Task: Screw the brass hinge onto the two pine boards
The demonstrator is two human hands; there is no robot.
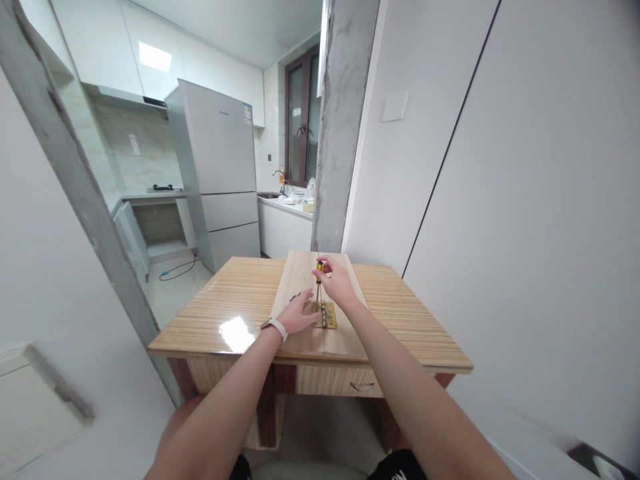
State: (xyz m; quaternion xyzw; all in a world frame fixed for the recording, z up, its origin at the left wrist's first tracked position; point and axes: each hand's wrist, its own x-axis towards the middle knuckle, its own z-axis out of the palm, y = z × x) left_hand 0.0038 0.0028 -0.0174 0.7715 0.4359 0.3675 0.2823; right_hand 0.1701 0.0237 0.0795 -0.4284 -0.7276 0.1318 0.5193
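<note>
- Nearest, dark clothing [400, 465] shows at the bottom edge, and both bare forearms reach forward from it over the table [405, 307].
- Just under the tabletop's near edge is a drawer [330, 381] with a curved handle [362, 387].
- A pale wristband [277, 328] circles the left wrist.
- The left grip [295, 315] lies low, palm down, thumb and fingers spread apart; they reach the left side of the brass hinge [329, 315]. Whether they pinch anything small there, I cannot tell.
- The hinge lies flat and opened out, its knuckle along the seam between two pale boards [300, 270], right at the left grip's fingertips and below the right grip [337, 281]. Its left leaf is partly hidden by the left thumb.
- Small dark pieces [295, 297] sit just beyond the back of the left grip, too small to make out.
- The right grip is raised over the boards, closed with thumb and fingertips around the yellow and black handle of the screwdriver [319, 270]. The tool stands nearly upright, shaft pointing down from the fingers to the hinge's left leaf; its tip is too small to read.
- Farther off, well apart from the table, stand a grey refrigerator [225, 147], a sink [270, 195] and a dark-framed window [303, 120].
</note>
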